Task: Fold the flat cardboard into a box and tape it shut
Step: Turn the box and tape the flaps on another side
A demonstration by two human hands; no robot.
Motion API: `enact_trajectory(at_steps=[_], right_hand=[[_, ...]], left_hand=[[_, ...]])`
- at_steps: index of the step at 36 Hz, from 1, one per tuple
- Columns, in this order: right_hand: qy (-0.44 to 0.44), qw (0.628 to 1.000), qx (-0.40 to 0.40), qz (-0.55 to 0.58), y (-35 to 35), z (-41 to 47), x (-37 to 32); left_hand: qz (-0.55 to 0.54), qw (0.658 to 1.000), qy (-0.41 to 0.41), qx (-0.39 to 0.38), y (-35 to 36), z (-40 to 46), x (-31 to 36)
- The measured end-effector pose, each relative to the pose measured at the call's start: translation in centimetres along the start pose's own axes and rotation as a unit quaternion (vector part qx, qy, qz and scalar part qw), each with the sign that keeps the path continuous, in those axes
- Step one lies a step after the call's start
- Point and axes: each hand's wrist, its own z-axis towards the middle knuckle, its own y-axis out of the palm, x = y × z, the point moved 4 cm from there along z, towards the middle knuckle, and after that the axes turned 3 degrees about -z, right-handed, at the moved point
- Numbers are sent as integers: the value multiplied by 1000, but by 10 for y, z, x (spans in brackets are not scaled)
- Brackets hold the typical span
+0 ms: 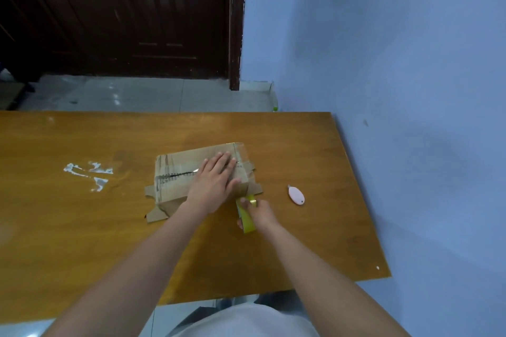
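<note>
A brown cardboard box (pixel 175 172) lies on the wooden table (pixel 82 227), its flaps spread out at the near and right sides, with a dark seam and clear tape along its top. My left hand (pixel 215 182) presses flat on the box's right half, fingers straight. My right hand (pixel 258 212) grips a yellow-green roll of tape (pixel 246 215) just off the box's near right corner. A strip of clear tape runs over the box's far right edge.
A small pink cutter (pixel 296 194) lies on the table to the right of the box. White tape residue (pixel 87 174) marks the table at the left. A blue wall stands at the right, and a dark wooden door (pixel 123 13) stands beyond the table.
</note>
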Motion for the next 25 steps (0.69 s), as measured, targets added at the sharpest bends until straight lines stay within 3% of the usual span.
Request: enact_trajectory(at_steps=[5,12,16,25], right_hand=[[8,1000,-23,-2,-1,-1,-2],[-81,996,-20,-38,-6,-27,36],[-76,996,-40,-36,-6,-38,55],[-81,996,-5,-31,-12,-35,42]], left_hand=[[17,1000,-4,-15,-2,1,2],[34,997,34,65,-21,-5,16],[49,995,33,82,-24,-8,18],[53,988,79,123,-26,-10,26]])
